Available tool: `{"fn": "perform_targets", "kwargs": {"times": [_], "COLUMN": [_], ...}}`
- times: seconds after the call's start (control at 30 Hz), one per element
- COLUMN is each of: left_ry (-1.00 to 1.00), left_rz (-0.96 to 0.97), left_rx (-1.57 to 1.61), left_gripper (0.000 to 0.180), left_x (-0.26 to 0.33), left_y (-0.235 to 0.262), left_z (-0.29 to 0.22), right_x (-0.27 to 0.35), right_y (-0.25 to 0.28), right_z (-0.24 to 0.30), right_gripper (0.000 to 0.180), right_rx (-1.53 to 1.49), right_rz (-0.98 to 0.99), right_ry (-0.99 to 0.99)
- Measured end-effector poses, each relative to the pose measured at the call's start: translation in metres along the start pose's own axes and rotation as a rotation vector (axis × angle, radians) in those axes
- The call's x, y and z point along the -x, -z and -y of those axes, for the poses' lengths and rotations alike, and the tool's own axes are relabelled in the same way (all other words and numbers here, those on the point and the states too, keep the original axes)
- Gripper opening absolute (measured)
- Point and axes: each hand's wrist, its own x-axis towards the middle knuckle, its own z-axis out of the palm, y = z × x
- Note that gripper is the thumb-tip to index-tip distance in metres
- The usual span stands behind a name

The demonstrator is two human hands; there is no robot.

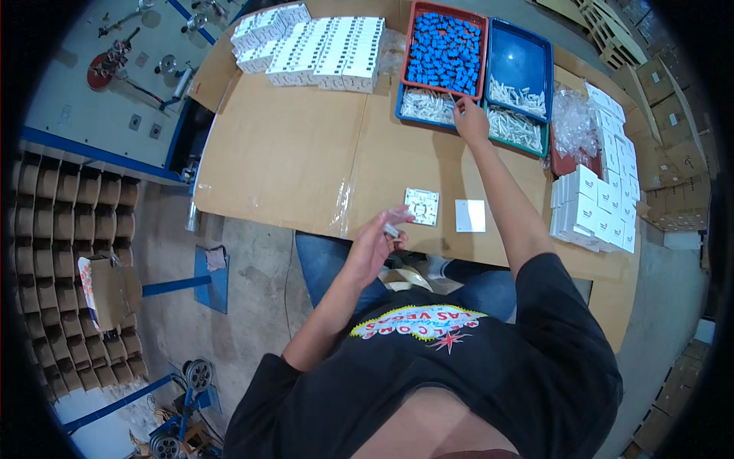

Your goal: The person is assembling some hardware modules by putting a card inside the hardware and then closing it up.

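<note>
1. The left hand [375, 245] is half curled with its palm turned up, holding a small white piece [391, 230] between thumb and fingers
2. The right hand [469, 121] reaches to the trays at 1 o'clock with its fingertips drawn close together; whether they pinch anything, I cannot tell
3. Just beside the left fingertips, at 2 o'clock, a square white plate [421, 206] lies flat on the desk [275, 145], its raised details facing up
4. At 3 o'clock from that plate, near but apart, lies a plain white square panel [469, 216]
5. Around the right hand: at 11 o'clock a red tray [485, 57] full of small blue pieces [445, 53]; at 9 o'clock a blue tray [420, 122] of white pieces, partly under the red one; at 3 o'clock a green tray [545, 140] of similar white pieces; at 2 o'clock a second blue tray [512, 44], white pieces gathered at its near end
6. Farther out at 3 o'clock sit crumpled clear plastic [573, 122] and stacked white boxes [596, 206]
7. At 11 o'clock, on the far side of the cardboard-covered desk, stand rows of white blocks [329, 52]
</note>
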Motion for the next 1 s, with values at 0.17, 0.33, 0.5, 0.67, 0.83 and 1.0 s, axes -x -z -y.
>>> {"fn": "perform_targets", "kwargs": {"times": [0.17, 0.33, 0.5, 0.67, 0.83, 1.0], "left_ry": [0.005, 0.036, 0.076, 0.059, 0.047, 0.040], "left_rz": [0.022, 0.046, 0.103, 0.124, 0.106, 0.062], "left_rx": [0.056, 0.119, 0.082, 0.070, 0.091, 0.113], "left_gripper": [0.051, 0.049, 0.050, 0.048, 0.045, 0.041], "left_x": [-0.011, -0.017, -0.019, -0.018, -0.012, -0.006], "left_y": [-0.015, -0.022, -0.028, -0.033, -0.031, -0.026], "left_z": [-0.011, -0.011, -0.003, 0.004, 0.006, 0.004], "right_x": [0.083, 0.174, 0.189, 0.181, 0.181, 0.181], "right_y": [0.080, 0.155, 0.194, 0.208, 0.203, 0.194], "right_z": [0.031, 0.090, 0.107, 0.117, 0.139, 0.149], "right_gripper": [0.019, 0.017, 0.016, 0.014, 0.012, 0.011], "right_rx": [-0.585, -0.786, -0.807, -0.658, -0.585, -0.534], "right_rz": [0.107, 0.332, 0.326, 0.506, 0.597, 0.696], "right_ry": [0.008, -0.035, 0.100, 0.309, 0.305, 0.247]}}
